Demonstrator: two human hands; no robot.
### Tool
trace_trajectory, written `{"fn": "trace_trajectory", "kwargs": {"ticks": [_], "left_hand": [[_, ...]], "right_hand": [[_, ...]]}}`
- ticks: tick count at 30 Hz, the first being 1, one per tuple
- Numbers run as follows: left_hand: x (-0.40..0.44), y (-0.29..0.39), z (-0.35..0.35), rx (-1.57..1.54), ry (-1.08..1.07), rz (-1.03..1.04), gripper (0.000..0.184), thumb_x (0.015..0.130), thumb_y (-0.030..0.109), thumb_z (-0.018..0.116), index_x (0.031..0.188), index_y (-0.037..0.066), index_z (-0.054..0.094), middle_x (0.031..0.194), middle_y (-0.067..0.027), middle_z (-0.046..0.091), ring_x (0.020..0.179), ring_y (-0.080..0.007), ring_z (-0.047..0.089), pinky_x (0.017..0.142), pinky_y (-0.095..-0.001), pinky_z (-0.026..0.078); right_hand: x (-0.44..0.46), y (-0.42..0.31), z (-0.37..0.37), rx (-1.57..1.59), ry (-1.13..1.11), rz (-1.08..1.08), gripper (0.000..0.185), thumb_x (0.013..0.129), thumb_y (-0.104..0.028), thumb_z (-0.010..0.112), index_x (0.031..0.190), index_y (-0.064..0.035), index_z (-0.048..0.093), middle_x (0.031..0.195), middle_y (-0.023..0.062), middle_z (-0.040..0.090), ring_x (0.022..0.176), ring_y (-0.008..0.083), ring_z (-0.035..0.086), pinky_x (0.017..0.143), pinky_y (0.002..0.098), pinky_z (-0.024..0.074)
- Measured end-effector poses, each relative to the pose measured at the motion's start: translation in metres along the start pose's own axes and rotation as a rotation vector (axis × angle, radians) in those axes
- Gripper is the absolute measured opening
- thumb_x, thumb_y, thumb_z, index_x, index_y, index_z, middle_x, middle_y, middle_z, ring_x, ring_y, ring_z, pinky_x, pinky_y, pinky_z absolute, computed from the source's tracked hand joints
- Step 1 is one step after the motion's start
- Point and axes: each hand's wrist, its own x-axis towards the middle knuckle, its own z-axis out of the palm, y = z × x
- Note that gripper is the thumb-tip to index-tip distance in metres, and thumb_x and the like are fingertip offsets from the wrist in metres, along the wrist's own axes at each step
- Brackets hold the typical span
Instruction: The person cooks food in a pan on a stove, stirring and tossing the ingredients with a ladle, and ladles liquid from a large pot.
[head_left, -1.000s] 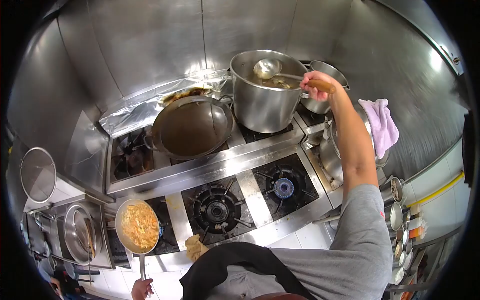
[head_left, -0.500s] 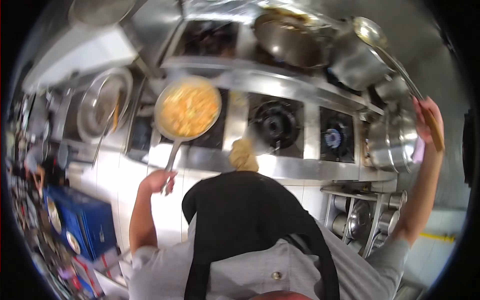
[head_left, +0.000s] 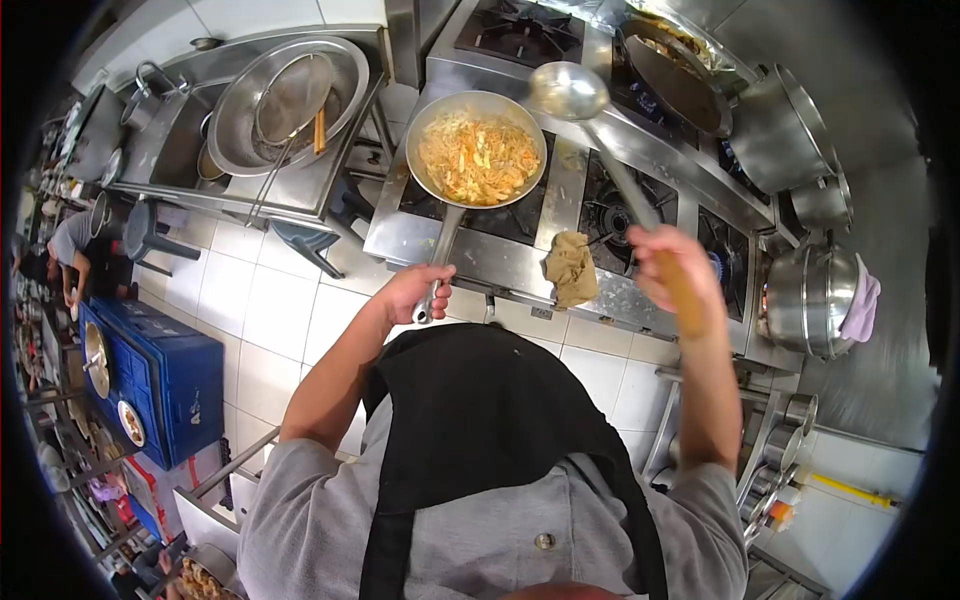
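Note:
My left hand [head_left: 418, 293] is closed around the handle of a frying pan [head_left: 447, 237]. The pan sits over the left front burner and holds a shredded, orange-yellow stir-fried food [head_left: 480, 155]. In my right hand [head_left: 680, 270], slightly blurred, is a long ladle [head_left: 625, 180] with a wooden grip. Its round metal bowl is up beside the pan's right rim, apart from the food. A crumpled brown cloth [head_left: 571, 270] lies on the stove's front edge between my hands.
Right of the pan are more burners [head_left: 612, 215], one with a blue flame. A large wok [head_left: 675, 75] and steel pots [head_left: 785, 130] stand behind. A sink counter with a basin [head_left: 225, 110] and strainer is at left. Another person [head_left: 75, 250] bends near a blue box [head_left: 185, 390].
My right hand has brought the ladle from the far right in toward the pan. The view has shifted, and the pan appears farther right. My left hand keeps its hold on the handle.

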Motion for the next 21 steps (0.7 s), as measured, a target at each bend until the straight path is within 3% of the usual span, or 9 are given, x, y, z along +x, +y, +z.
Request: {"fn": "trace_trajectory", "kwargs": {"ticks": [1,2,5,6,10,12,15,20,21], "left_hand": [[-0.002,-0.001,0.000,-0.008,0.001,0.007,0.026,0.101,0.028,0.059,0.086,0.010,0.048,0.067,-0.0019,0.049,0.053,-0.0145,0.045,0.050,-0.0331,0.042],[-0.002,0.000,0.001,0.007,0.015,0.018,0.027,0.101,0.028,0.059,0.085,0.010,0.048,0.067,-0.0019,0.049,0.053,-0.0141,0.045,0.050,-0.0330,0.042],[-0.006,-0.001,0.008,0.009,0.049,0.053,0.028,0.102,0.029,0.059,0.084,0.011,0.047,0.067,-0.0014,0.048,0.053,-0.0134,0.045,0.049,-0.0324,0.041],[-0.006,-0.001,0.010,0.024,0.054,0.057,0.028,0.101,0.029,0.059,0.083,0.011,0.047,0.067,-0.0010,0.048,0.053,-0.0132,0.044,0.049,-0.0321,0.040],[-0.001,-0.004,0.006,0.018,0.058,0.050,0.028,0.101,0.029,0.060,0.083,0.011,0.048,0.067,-0.0004,0.047,0.053,-0.0124,0.044,0.049,-0.0309,0.040],[-0.002,-0.005,0.007,0.014,0.065,0.059,0.027,0.100,0.028,0.061,0.084,0.010,0.049,0.067,-0.0008,0.047,0.054,-0.0129,0.044,0.049,-0.0313,0.040],[-0.001,-0.009,0.013,0.001,0.080,0.053,0.028,0.099,0.029,0.062,0.083,0.011,0.049,0.067,0.0002,0.047,0.052,-0.0120,0.043,0.048,-0.0304,0.039],[0.008,-0.014,0.008,0.013,0.008,0.055,0.031,0.099,0.027,0.062,0.076,0.015,0.044,0.061,0.0049,0.042,0.045,-0.0073,0.035,0.039,-0.0250,0.028],[0.000,-0.013,0.021,0.050,0.064,0.099,0.032,0.099,0.024,0.063,0.075,0.015,0.042,0.058,0.0061,0.037,0.042,-0.0071,0.032,0.037,-0.0248,0.025]], "right_hand": [[0.012,0.009,0.030,-0.054,0.126,-0.025,0.020,0.082,-0.027,0.071,0.076,-0.0109,0.061,0.063,-0.0016,0.052,0.047,0.0091,0.048,0.037,0.0258,0.0334],[0.035,0.024,0.028,-0.146,-0.026,-0.040,0.017,0.082,-0.024,0.071,0.081,-0.0110,0.060,0.062,-0.0013,0.052,0.050,0.0106,0.052,0.040,0.0277,0.0380],[0.076,0.062,0.062,-0.438,0.163,-0.036,0.020,0.082,-0.020,0.069,0.083,-0.0031,0.060,0.066,0.0062,0.057,0.060,0.0204,0.060,0.052,0.0368,0.0483],[0.102,0.087,0.046,-0.810,0.139,-0.257,0.024,0.083,-0.023,0.068,0.083,0.0002,0.061,0.070,0.0127,0.061,0.067,0.0234,0.063,0.062,0.0383,0.0491],[0.106,0.102,0.052,-0.960,0.049,-0.209,0.028,0.083,-0.023,0.064,0.084,0.0047,0.060,0.082,0.0233,0.066,0.078,0.0327,0.066,0.075,0.0442,0.0506],[0.111,0.113,0.039,-1.182,0.149,-0.355,0.027,0.081,-0.018,0.061,0.092,0.0064,0.058,0.090,0.0292,0.066,0.087,0.0445,0.066,0.081,0.0489,0.0505],[0.106,0.117,0.022,-1.181,0.202,-0.346,0.028,0.082,-0.015,0.059,0.099,0.0070,0.055,0.096,0.0334,0.065,0.093,0.0509,0.063,0.085,0.0512,0.0498],[0.056,0.121,0.017,-1.090,0.275,-0.420,0.022,0.079,-0.011,0.059,0.095,0.0033,0.058,0.085,0.0284,0.065,0.081,0.0443,0.065,0.075,0.0477,0.0504],[0.042,0.123,0.018,-1.136,0.252,-0.320,0.021,0.079,-0.011,0.059,0.096,0.0028,0.058,0.085,0.0280,0.065,0.081,0.0448,0.065,0.074,0.0478,0.0502]]}}
